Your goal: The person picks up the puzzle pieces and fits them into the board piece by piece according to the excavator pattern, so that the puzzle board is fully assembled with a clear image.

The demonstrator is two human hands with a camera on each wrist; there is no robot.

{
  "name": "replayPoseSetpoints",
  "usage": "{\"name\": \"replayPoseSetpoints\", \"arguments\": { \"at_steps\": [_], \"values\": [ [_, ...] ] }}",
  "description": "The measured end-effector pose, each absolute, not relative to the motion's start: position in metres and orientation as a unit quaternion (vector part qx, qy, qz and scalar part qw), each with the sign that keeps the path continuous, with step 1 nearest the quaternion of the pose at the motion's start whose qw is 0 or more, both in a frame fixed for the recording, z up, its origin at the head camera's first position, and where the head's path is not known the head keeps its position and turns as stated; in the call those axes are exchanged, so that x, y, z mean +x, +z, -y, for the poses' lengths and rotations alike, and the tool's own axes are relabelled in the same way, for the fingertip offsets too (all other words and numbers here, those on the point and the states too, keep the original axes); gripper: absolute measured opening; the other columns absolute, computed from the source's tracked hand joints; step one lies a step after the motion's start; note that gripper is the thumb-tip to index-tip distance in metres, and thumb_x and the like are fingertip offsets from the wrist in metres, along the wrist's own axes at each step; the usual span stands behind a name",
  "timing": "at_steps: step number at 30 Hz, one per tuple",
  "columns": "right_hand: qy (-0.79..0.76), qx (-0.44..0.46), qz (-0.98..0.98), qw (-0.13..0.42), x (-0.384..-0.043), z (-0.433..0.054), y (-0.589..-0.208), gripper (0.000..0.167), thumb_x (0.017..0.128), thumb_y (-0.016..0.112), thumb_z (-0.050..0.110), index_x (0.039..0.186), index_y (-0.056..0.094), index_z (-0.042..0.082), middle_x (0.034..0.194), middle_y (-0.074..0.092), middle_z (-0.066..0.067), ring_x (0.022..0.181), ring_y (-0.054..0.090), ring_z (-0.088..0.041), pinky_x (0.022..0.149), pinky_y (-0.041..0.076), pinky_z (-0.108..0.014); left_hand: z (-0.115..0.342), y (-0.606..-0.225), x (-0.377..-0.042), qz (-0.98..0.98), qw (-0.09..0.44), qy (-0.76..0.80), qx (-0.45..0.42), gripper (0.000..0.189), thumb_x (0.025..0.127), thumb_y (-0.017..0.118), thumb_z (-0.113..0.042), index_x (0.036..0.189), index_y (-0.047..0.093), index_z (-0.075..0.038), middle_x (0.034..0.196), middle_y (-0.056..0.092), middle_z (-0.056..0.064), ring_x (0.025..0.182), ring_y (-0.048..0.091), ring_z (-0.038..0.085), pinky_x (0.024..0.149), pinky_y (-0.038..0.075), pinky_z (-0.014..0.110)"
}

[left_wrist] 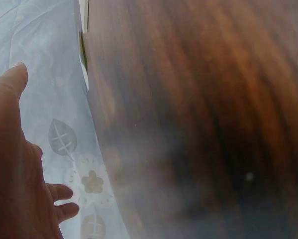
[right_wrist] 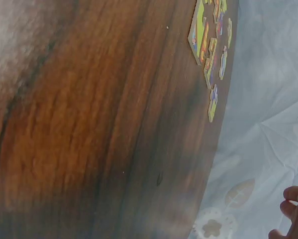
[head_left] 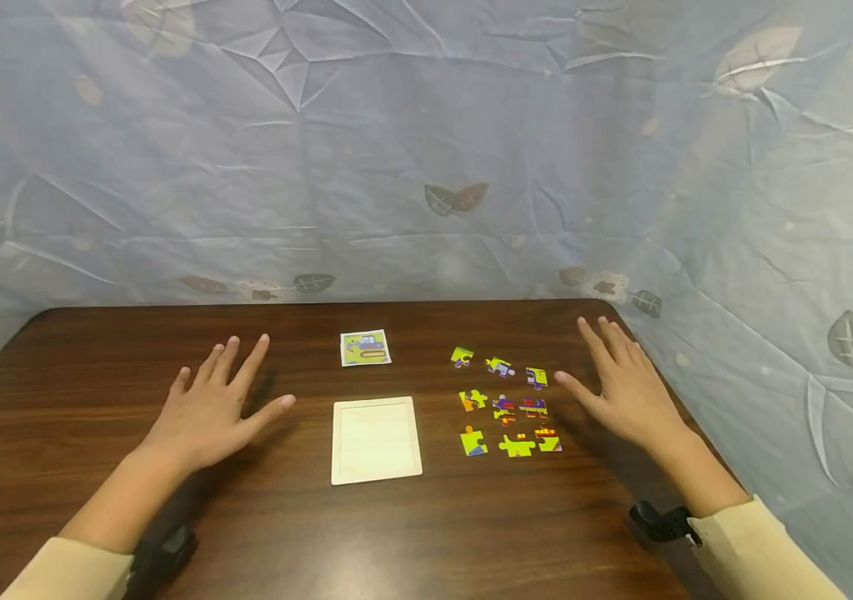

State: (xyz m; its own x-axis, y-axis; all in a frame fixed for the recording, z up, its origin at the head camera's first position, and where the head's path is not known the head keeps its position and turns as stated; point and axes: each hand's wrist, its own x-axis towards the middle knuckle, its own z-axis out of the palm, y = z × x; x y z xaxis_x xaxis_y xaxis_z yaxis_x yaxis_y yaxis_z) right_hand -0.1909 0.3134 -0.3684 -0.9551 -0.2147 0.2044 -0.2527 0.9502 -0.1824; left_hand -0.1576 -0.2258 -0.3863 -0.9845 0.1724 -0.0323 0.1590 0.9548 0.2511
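Note:
My left hand hovers over the left part of the table, fingers spread, holding nothing. To its right lies a pale square wooden puzzle tray with a raised rim. My right hand is held the same way at the table's right side, just right of the loose puzzle pieces. These pieces lie face up in rough rows, among them a yellow-green piece and a purple striped piece. In the right wrist view, puzzle pieces show near the table edge. Fingers of each hand appear at the border of its wrist view.
A small picture card showing a digger-like vehicle lies behind the tray. The dark brown wooden table has rounded far corners. A grey-blue cloth curtain with leaf prints hangs close behind and along the right side. Dark wrist devices sit beneath both wrists.

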Motion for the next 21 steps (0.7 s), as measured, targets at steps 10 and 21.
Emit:
{"name": "replayPoseSetpoints", "arguments": {
  "at_steps": [10, 21],
  "values": [
    [0.197, 0.181, 0.963, 0.039, -0.209, -0.297, -0.359, 0.083, 0.098, 0.072, 0.045, 0.161, 0.035, 0.005, 0.162, 0.043, -0.021, 0.151, 0.039, -0.046, 0.119, 0.037, -0.067, 0.215, -0.374, -0.160, -0.970, 0.054, 0.173, 0.164, 0.095, 0.099, 0.048, -0.074, 0.168, 0.022, -0.014, 0.163, 0.037, 0.033, 0.144, 0.043, 0.060, 0.100, 0.049, 0.075],
    [0.248, 0.230, 0.940, -0.040, -0.247, -0.259, -0.369, 0.052, 0.099, 0.074, 0.027, 0.138, 0.057, -0.002, 0.139, 0.061, -0.021, 0.136, 0.056, -0.043, 0.114, 0.047, -0.062, 0.175, -0.370, -0.155, -0.949, 0.131, 0.162, 0.237, 0.125, 0.075, 0.075, -0.081, 0.162, 0.034, -0.001, 0.156, 0.043, 0.031, 0.141, 0.047, 0.057, 0.092, 0.056, 0.069]
  ]
}}
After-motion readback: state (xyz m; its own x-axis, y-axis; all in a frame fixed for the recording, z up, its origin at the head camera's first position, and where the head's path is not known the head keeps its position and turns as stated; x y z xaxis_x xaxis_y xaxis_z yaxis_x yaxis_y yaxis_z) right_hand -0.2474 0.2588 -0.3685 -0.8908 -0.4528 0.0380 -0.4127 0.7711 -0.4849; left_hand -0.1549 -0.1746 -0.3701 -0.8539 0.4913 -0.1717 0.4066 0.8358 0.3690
